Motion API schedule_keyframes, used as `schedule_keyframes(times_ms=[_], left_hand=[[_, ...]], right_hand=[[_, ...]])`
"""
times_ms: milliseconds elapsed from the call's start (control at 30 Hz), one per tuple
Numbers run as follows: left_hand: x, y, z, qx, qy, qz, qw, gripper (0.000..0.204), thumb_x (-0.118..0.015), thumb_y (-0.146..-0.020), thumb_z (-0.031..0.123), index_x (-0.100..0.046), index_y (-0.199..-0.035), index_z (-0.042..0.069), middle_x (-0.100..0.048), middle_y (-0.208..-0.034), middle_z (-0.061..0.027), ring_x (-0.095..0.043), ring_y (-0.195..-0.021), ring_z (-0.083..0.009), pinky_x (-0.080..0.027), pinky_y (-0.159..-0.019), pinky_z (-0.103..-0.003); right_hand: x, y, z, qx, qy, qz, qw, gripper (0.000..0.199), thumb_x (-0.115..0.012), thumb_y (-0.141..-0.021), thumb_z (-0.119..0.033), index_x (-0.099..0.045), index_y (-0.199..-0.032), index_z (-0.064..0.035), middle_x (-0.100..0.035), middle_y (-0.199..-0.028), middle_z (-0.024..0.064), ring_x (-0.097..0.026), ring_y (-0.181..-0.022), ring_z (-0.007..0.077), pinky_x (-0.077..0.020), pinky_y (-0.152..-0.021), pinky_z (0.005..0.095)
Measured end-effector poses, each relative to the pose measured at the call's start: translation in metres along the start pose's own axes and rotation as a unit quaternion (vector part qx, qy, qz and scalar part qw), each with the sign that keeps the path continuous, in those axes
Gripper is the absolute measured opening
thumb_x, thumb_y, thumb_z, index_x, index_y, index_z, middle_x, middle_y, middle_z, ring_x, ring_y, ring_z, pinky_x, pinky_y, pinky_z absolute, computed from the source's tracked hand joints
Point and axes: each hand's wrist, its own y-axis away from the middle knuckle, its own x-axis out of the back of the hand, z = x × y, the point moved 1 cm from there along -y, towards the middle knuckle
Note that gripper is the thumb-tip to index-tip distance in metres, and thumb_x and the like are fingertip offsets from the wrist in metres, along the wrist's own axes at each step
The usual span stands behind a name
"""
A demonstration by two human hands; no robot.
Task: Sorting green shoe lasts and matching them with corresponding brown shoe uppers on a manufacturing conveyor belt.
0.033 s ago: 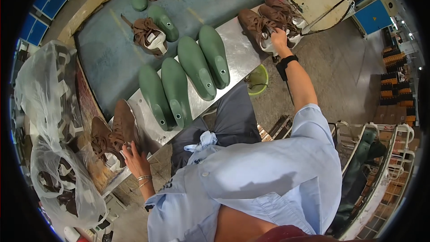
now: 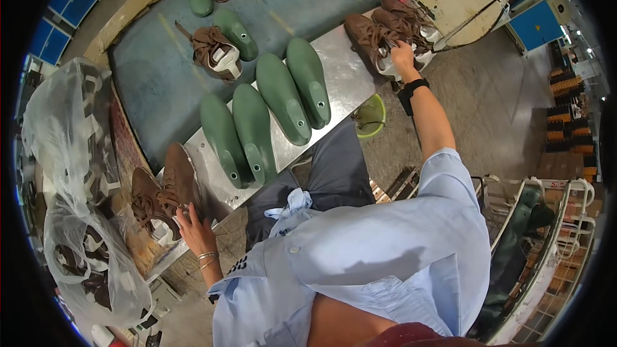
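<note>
My left hand (image 2: 198, 231) is at the heel end of a brown lace-up shoe (image 2: 180, 170), its fingers closed on the collar. Beside that shoe lies another brown shoe (image 2: 145, 196) with a white lining. Over at the far right, my right hand (image 2: 403, 63) has its fingers in the opening of a brown shoe (image 2: 366, 33), gripping its edge; the fingertips are partly hidden. More brown shoes (image 2: 411, 22) stand close against it. Between my hands, several green shoe lasts (image 2: 276, 93) lie in pairs on a metal ledge (image 2: 350, 67), heel ends toward me.
On the blue-grey table (image 2: 148, 71) lie a brown shoe (image 2: 215, 51) and a green last (image 2: 234, 33), with similar pairs farther back. Clear plastic bags (image 2: 67, 135) hang at the left. A yellow-green bucket (image 2: 370, 115) stands below the ledge. A white wire rack (image 2: 559, 250) is at my right.
</note>
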Motion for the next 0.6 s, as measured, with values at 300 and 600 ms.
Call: schedule_keyframes(times_ms=[300,600], left_hand=[[0.007,0.003,0.004,-0.006,0.057,0.023,0.998,0.062,-0.068,-0.075,0.010,-0.047,-0.132,0.020,-0.041,-0.139,-0.0159,-0.057,-0.101,-0.0366,-0.048,-0.082,-0.043],[0.057,-0.008,-0.032,-0.003,0.191,-0.026,0.981,0.054,-0.073,-0.074,0.018,-0.053,-0.124,0.011,-0.046,-0.132,-0.0139,-0.058,-0.101,-0.0314,-0.047,-0.085,-0.041]], right_hand=[[0.032,0.046,-0.029,0.401,0.264,0.211,0.851,0.051,-0.066,-0.074,-0.011,-0.057,-0.124,-0.0072,-0.056,-0.125,0.0144,-0.052,-0.116,0.0326,-0.0411,-0.097,0.0425],[-0.001,0.210,-0.104,0.545,0.142,-0.070,0.823,0.042,-0.049,-0.082,0.008,-0.055,-0.122,-0.0027,-0.048,-0.132,0.0176,-0.047,-0.118,0.0368,-0.0391,-0.098,0.0422]])
